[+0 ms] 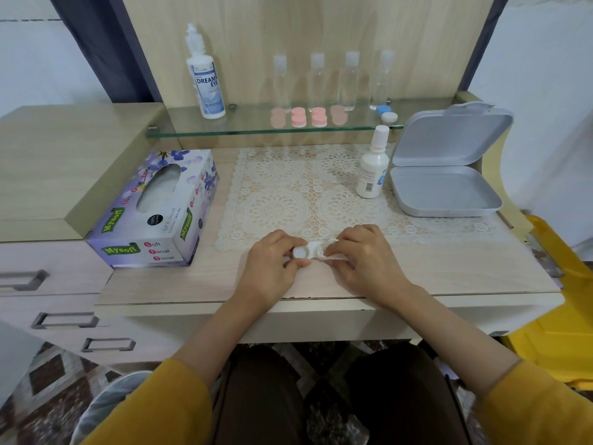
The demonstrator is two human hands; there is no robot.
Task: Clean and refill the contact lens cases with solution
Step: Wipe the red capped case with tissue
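Observation:
A white contact lens case (pixel 308 251) lies at the front of the desk, on the near edge of the lace mat (pixel 308 194). My left hand (pixel 272 264) pinches its left round end between thumb and fingers. My right hand (pixel 362 255) holds a crumpled white tissue (pixel 330 252) against the case's right well. A small white solution bottle (pixel 372 165) stands upright at the mat's right side. A tall solution bottle (pixel 205 75) stands on the glass shelf (pixel 256 128). Pink lens cases (pixel 308 117) and a blue and white one (pixel 386 113) sit on that shelf.
A purple tissue box (pixel 157 210) lies to the left of the mat. An open grey tin (pixel 446 175) sits at the right. Several clear bottles (pixel 333 81) stand on the shelf. Drawers (pixel 64 319) are at the left, something yellow (pixel 564 300) at the right.

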